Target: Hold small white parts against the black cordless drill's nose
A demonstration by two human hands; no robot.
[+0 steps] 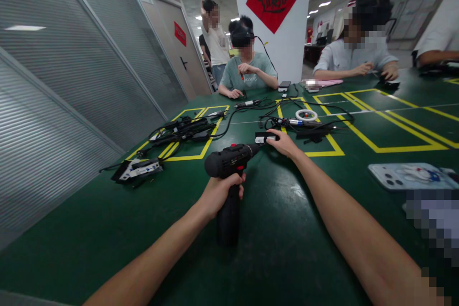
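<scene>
Forearms in front, power drill in the left grip, small block in the right

Both bare forearms (154, 253) rise from the bottom edge, nearest the camera, and reach over the green desk (304, 248). The left grip (224, 189) is wrapped around the upper handle of the black power drill (229, 161), which sits roughly mid-view with its chuck (254, 149) pointing away to the right. Whether the drill's base rests on the desk or hangs just above it, I cannot tell.

The right grip (283, 143) is narrow, pinching the right end of a small black-and-white block (264, 138) close to the drill's tip; whether tip and block touch is unclear.

The drill looks rigid and fairly weighty, probably heaviest in the motor head and the bulky base. The best hold should be high on the handle, just under the head, with the fingers near the red trigger; the chuck is a poor place to grasp, since it can spin.

The block seems light and stiff, perhaps a little slick. It is best pinched by its sides at the end away from the chuck, as the hold leaves little to grasp and it could twist. Cables (182, 129) lie farther off, and a phone (409, 176) to the right.
</scene>
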